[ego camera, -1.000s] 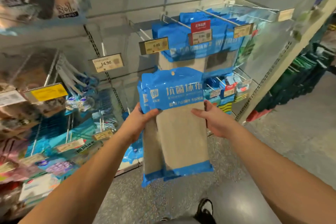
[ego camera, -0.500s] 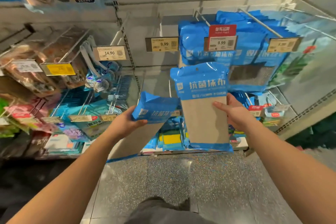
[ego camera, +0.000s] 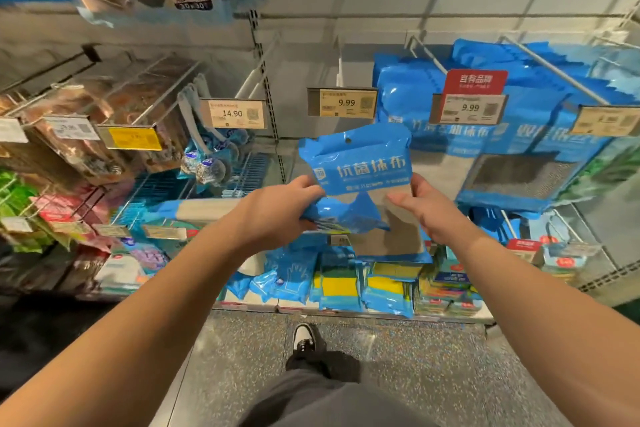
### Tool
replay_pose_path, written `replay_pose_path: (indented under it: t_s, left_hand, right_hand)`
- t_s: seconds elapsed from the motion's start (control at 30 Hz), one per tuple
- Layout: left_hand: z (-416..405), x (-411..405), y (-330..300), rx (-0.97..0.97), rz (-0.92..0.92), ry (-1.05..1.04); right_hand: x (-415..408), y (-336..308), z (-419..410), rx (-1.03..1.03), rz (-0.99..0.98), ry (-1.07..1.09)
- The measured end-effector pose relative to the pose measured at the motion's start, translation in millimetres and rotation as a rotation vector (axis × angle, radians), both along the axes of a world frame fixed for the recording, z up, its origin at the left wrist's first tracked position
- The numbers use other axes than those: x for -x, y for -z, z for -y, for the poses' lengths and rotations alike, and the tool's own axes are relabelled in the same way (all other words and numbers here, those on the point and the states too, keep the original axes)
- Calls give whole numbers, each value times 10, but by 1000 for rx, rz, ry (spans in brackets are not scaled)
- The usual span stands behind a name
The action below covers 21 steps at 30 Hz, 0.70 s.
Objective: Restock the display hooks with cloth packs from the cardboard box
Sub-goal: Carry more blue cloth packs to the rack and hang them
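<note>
An upright cloth pack [ego camera: 356, 163], blue-topped with a beige cloth, is held up in front of the shelving. My right hand [ego camera: 431, 213] pinches its right edge, thumb in front. Its hang hole sits just below the 9.99 tag [ego camera: 341, 102] of a bare hook [ego camera: 339, 61]. My left hand [ego camera: 277, 210] grips a second cloth pack [ego camera: 346, 218] that lies sideways and stretches off to the left. Its blue end overlaps the upright pack's lower front. Hung cloth packs [ego camera: 408, 97] fill the hooks to the right. The cardboard box is out of view.
Left of the bare hook are a 14.90 tag [ego camera: 235, 113] and hooks of brushes and scourers. Sponges and glove packs [ego camera: 341, 284] line the bottom shelf. My shoe [ego camera: 303, 340] stands on the speckled floor. More packs hang overhead at top left.
My hands have come together. The upright pack has shifted left, from in front of the full hooks to under the bare hook's tag. The left-hand pack now overlaps it.
</note>
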<state>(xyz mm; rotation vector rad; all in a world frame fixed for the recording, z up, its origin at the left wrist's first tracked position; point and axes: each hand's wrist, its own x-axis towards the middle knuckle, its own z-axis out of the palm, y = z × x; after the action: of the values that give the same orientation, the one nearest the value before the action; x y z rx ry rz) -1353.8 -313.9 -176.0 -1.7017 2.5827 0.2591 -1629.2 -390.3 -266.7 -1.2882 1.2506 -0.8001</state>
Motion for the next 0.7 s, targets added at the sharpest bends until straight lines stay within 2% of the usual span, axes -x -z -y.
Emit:
replay_pose_path:
  t_s: [0.3,0.7]
  left_hand:
    - [500,133,-296,74,111,-3]
    - [478,-22,-437,116,40,-15]
  right_hand:
    - [-256,142,334,-28,133,72]
    - [-257,26,263,-24,266,71]
